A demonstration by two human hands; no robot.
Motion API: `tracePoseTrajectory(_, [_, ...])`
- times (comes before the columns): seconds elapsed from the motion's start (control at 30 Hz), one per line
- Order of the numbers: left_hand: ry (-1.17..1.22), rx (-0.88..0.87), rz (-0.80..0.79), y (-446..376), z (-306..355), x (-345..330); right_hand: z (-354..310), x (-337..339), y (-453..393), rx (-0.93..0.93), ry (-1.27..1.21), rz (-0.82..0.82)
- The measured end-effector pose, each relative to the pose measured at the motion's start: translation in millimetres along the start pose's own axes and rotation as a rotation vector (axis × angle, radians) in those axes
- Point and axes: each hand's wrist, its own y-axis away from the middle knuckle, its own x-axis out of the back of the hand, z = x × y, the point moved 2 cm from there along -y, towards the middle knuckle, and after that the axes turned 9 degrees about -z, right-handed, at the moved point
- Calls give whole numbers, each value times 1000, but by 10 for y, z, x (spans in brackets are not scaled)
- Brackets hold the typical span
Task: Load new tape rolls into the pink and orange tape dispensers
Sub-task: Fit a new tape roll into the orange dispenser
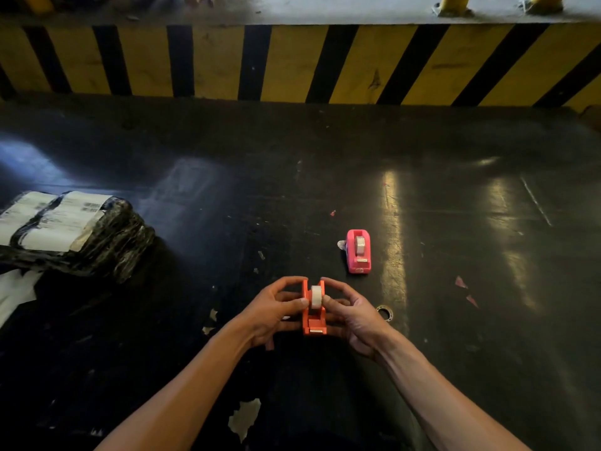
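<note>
Surface: a dark, glossy black floor (455, 177), scuffed and worn, with pale chipped patches, scattered paper scraps and streaks of reflected light. At the far edge runs a low barrier painted in slanted yellow and black hazard stripes (292, 63), with a grey ledge above it carrying the bases of yellow posts (452, 4).

The small orange plastic tape dispenser (314, 315) sits at centre foreground, held between both hands. A white tape roll (315, 297) stands upright in its cradle. The left hand (274, 312) has its fingers closed against the dispenser's left side, thumb tip touching the roll. The right hand (353, 315) grips the right side likewise, thumb tip at the roll.

The small pink plastic tape dispenser (358, 251) rests on the floor beyond and to the right, apart from the hands, a roll seated inside.

At far left lies a black plastic-wrapped parcel with white printed labels (68, 232). A small metal ring (385, 312) lies just beside the right hand.
</note>
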Motion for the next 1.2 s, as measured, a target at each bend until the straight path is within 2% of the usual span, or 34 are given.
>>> tracePoseTrajectory(0.1, [88, 8, 37, -20, -54, -27, -1, -14, -19, 1, 22, 33])
tracePoseTrajectory(0.23, [305, -64, 154, -93, -166, -107, 22, -107, -70, 53, 174, 102])
tracePoseTrajectory(0.3, [359, -107, 217, -128, -186, -120, -6, -182, -34, 89, 442, 69])
tracePoseTrajectory(0.33, [370, -117, 241, -131, -188, -112, -7, -181, -32, 95, 668, 58])
tracePoseTrajectory(0.4, [360, -134, 265, -113, -176, -106, 6, -162, -40, 136, 1027, 120])
tracePoseTrajectory(0.5, [305, -141, 222, -83, -178, -92, 33, -142, -35, 266, 1154, 178])
tracePoseTrajectory(0.57, [170, -148, 165, -68, -198, -28, 33, -98, -30, 291, 1220, 142])
tracePoseTrajectory(0.7, [-597, -202, 61, -24, -158, 164, 19, 47, 0, 223, 1267, 6])
tracePoseTrajectory(0.77, [-773, -218, 65, -7, -126, 204, 10, 97, 7, 208, 1227, 10])
tracePoseTrajectory(0.87, [-893, -304, 138, -17, -120, 201, -23, 129, 21, 269, 1246, 48])
tracePoseTrajectory(0.97, [-909, -354, 170, -37, -185, 173, -32, 148, 47, 289, 1305, 40])
tracePoseTrajectory(1.2, [-1042, -331, 179, -106, -437, 53, 149, 299, 79, 250, 1394, 41])
